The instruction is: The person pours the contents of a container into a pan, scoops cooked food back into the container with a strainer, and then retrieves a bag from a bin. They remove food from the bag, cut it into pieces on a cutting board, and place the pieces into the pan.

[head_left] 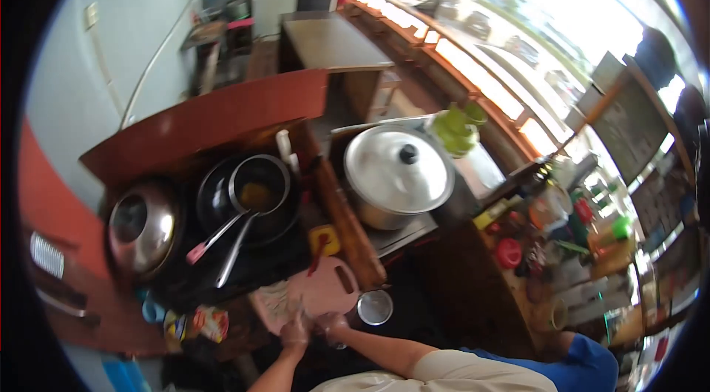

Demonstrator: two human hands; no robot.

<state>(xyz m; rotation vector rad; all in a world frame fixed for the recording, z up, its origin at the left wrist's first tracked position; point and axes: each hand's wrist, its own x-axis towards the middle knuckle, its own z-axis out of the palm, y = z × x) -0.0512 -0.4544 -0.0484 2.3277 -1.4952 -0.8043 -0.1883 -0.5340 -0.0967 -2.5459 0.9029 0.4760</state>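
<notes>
My left hand point(296, 331) is at the near edge of a pink cutting board point(334, 290), with its fingers drawn together beside pale, thin food pieces point(274, 305). Close by on its right, my right hand point(333, 325) is closed at the board's lower edge. Blur and small size hide what either hand grips. A round metal strainer or bowl point(375, 308) lies just right of the board. A red-handled utensil point(318, 257) rests at the board's far edge, by a yellow item point(325, 240).
Beyond the board are a dark wok point(211, 192), a long-handled strainer point(275, 174) over it, and a metal lid point(140, 229). A large lidded pot point(384, 185) stands right of a wooden divider point(347, 222). Packets point(211, 323) lie left; a cluttered shelf point(518, 281) is at right.
</notes>
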